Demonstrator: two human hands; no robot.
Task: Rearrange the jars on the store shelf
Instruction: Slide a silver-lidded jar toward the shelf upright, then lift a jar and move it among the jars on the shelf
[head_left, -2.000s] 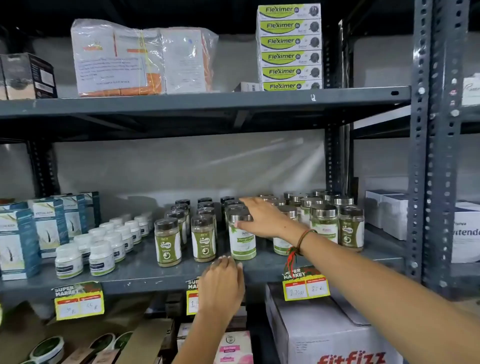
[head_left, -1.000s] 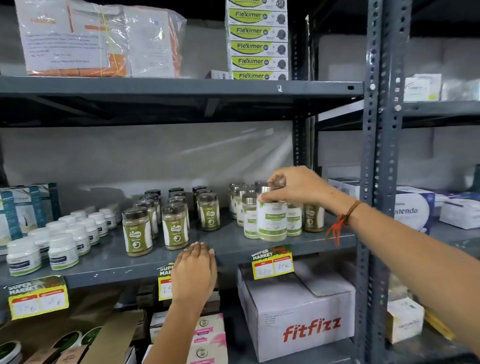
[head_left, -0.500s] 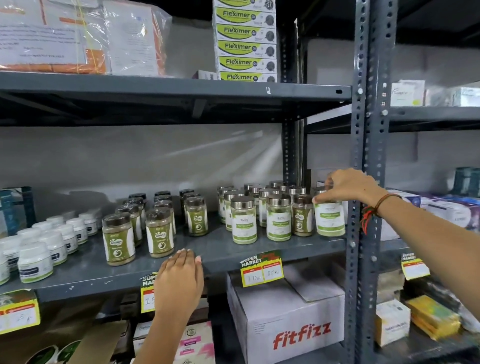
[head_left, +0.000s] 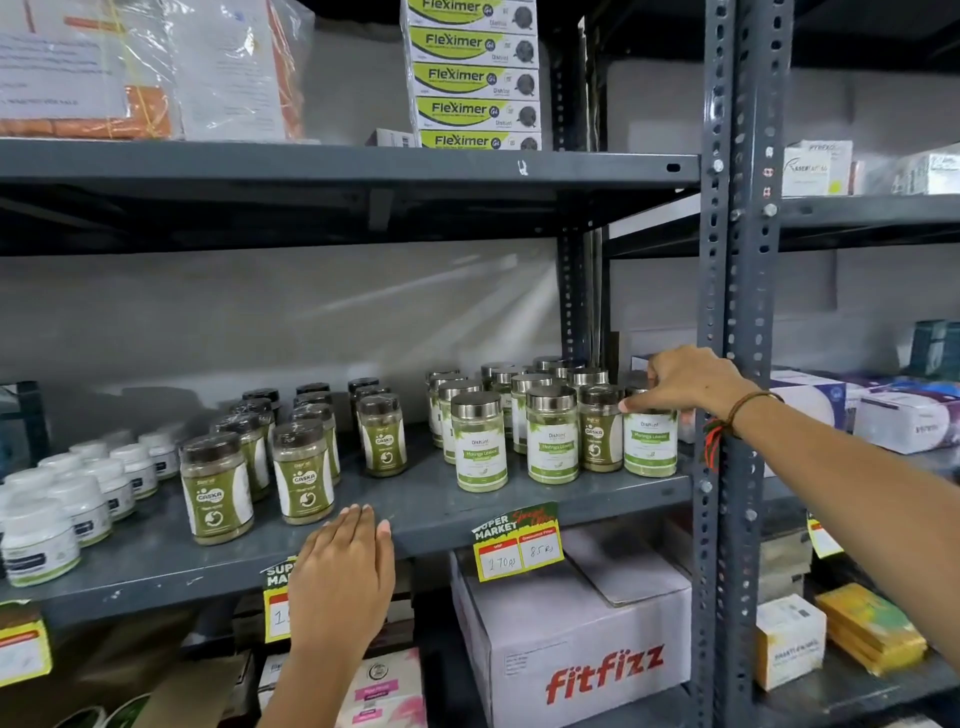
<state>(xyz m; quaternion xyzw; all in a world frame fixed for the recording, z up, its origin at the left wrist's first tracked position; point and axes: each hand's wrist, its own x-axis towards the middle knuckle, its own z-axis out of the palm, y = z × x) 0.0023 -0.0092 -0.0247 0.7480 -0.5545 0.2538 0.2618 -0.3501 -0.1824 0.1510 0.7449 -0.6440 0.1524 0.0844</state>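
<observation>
On the grey middle shelf (head_left: 519, 499) stand two groups of green-powder jars. Dark-lidded Gaska jars (head_left: 218, 488) fill the centre-left. Silver-lidded white-label jars (head_left: 552, 436) crowd the right end. My right hand (head_left: 685, 382) grips the lid of the rightmost silver-lidded jar (head_left: 650, 441), which stands on the shelf beside the upright post; one dark-lidded jar (head_left: 601, 428) stands just left of it. My left hand (head_left: 343, 577) lies flat on the shelf's front edge, fingers together, holding nothing.
Small white jars (head_left: 78, 499) sit at the shelf's left. A grey perforated post (head_left: 727, 332) stands right beside my right hand. Above are Fleximer boxes (head_left: 472, 78) and wrapped packets (head_left: 145, 67). Below sit a Fitfizz carton (head_left: 576, 639) and price tags (head_left: 517, 543).
My right hand carried a silver-lidded jar from the middle of the shelf to the right end and set it down by the post. The view has swung right. The left hand stayed put.
</observation>
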